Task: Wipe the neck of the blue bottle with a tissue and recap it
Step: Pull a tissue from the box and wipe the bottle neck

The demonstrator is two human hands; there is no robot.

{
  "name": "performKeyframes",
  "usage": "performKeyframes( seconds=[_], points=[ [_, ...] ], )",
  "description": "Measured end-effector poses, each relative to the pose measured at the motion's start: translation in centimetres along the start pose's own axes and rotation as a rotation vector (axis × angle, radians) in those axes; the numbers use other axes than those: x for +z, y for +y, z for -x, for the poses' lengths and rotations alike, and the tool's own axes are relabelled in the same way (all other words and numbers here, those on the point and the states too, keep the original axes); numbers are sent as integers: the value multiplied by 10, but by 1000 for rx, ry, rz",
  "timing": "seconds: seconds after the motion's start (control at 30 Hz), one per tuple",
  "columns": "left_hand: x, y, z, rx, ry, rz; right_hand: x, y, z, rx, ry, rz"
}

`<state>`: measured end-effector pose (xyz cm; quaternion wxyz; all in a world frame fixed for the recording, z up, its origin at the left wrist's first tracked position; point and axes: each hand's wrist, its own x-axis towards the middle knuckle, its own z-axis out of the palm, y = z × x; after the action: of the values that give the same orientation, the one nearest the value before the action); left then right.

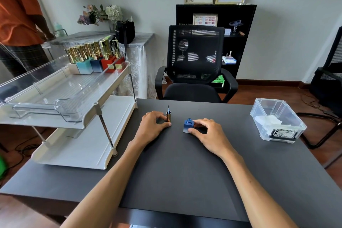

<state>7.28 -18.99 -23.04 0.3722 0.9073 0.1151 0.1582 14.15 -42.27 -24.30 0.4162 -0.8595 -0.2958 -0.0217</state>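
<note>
Tissues [268, 119] in bin [288, 127] R of blue bottle [188, 126], unobstructed.

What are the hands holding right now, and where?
Left hand pinches the inverted gold cap by its sides; right hand grips the blue bottle by its square body.

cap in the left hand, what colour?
Gold cap, standing upside down with its dark brush stem pointing up; held by the left hand. Head view.

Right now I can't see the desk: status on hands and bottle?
Left hand holds gold cap, brush up. Right hand steadies open blue bottle. Tissues in clear bin, path clear.
</note>
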Motion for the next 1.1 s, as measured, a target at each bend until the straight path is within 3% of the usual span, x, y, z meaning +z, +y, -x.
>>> performKeyframes(
  seconds=[1.1],
  points=[
    [-1,0,5,32,21,-9,0,-1,0,7,2,12]
  ],
)
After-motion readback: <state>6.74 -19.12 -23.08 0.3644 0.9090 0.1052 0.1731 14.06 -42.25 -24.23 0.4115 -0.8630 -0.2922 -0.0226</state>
